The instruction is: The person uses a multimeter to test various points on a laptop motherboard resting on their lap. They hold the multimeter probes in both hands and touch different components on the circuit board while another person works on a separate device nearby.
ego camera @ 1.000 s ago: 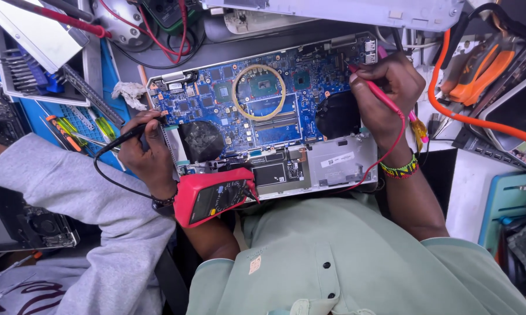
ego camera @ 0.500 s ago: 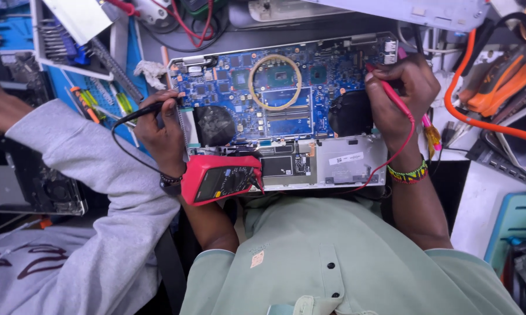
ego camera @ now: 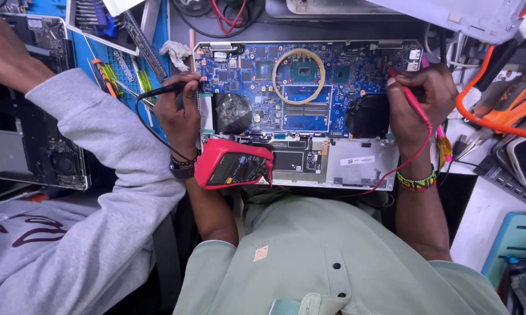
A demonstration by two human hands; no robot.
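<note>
Blue board (ego camera: 309, 87): laid bare in the opened laptop, cover already off, straight ahead of me.
Left hand (ego camera: 178, 114): closed on the black probe (ego camera: 166, 90), tip at the board's left edge.
Right hand (ego camera: 417, 99): closed on the red probe (ego camera: 409, 99), tip at the right edge.
Meter (ego camera: 233, 164): red, lying on the laptop's near edge, leads attached.
Stage, by my judgement: probing in hand; reassembly left.
Neighbour: grey sleeve (ego camera: 93, 151) at my left.
</note>
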